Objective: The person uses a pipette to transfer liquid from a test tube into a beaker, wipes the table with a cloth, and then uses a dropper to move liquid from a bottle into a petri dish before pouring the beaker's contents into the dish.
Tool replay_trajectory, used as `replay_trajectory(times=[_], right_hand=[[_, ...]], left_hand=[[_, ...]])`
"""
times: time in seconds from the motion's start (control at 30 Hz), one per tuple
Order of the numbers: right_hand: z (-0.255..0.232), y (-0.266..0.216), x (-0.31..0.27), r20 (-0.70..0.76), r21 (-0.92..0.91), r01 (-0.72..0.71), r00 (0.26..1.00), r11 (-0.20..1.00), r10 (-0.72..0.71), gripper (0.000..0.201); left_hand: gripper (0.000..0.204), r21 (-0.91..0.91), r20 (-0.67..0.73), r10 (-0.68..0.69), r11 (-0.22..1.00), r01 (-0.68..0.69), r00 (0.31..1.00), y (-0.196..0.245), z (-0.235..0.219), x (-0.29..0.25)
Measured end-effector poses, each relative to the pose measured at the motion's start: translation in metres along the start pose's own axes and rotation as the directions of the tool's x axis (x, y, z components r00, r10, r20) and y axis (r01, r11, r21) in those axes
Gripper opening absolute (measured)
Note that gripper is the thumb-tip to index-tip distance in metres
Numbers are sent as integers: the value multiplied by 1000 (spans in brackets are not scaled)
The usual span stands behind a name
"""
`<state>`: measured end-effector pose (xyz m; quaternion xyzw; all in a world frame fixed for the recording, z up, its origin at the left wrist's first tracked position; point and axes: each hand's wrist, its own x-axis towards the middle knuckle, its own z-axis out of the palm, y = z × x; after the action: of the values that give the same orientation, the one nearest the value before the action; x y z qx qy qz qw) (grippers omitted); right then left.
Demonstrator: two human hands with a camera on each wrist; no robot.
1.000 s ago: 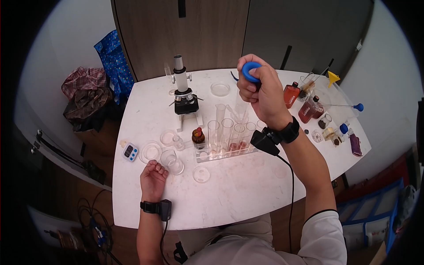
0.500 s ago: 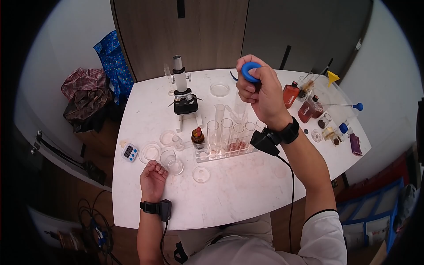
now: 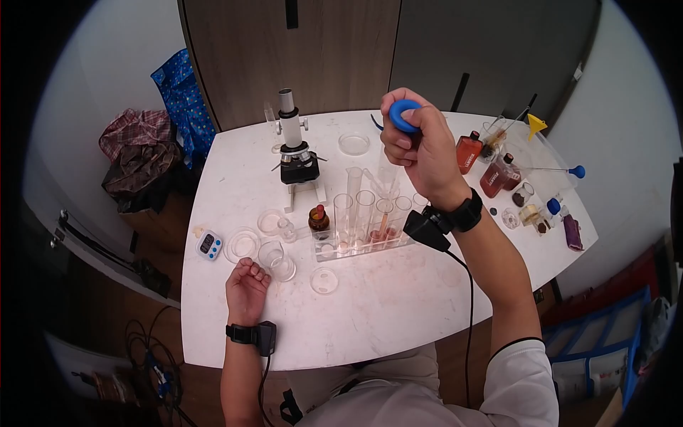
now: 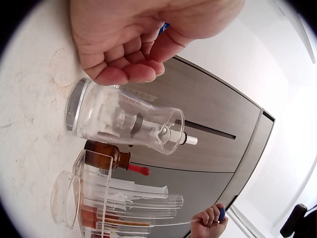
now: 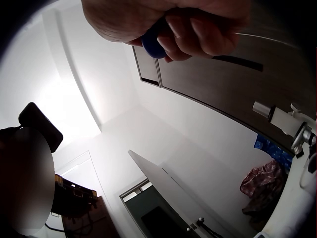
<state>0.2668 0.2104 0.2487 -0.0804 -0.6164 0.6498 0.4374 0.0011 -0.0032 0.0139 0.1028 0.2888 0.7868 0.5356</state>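
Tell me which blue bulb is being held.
The blue bulb gripped in the right hand, raised above the test tubes. The other blue bulb, at the right side of the table, has no hand on it.

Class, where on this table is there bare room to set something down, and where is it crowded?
Bare: the white table's near strip, right of the left hand; and the patch bordered by the microscope and timer. Crowded: around the rack, and the right side, where bottles stand.
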Motion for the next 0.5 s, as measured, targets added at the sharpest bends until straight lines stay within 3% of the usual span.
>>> replay_trajectory(times=[0.5], right_hand=[[0,-2,0,-17,10,-7,1000,1000,7,22]], left_hand=[[6,-3,1,-1,1000,1,1000,0,-2,2]])
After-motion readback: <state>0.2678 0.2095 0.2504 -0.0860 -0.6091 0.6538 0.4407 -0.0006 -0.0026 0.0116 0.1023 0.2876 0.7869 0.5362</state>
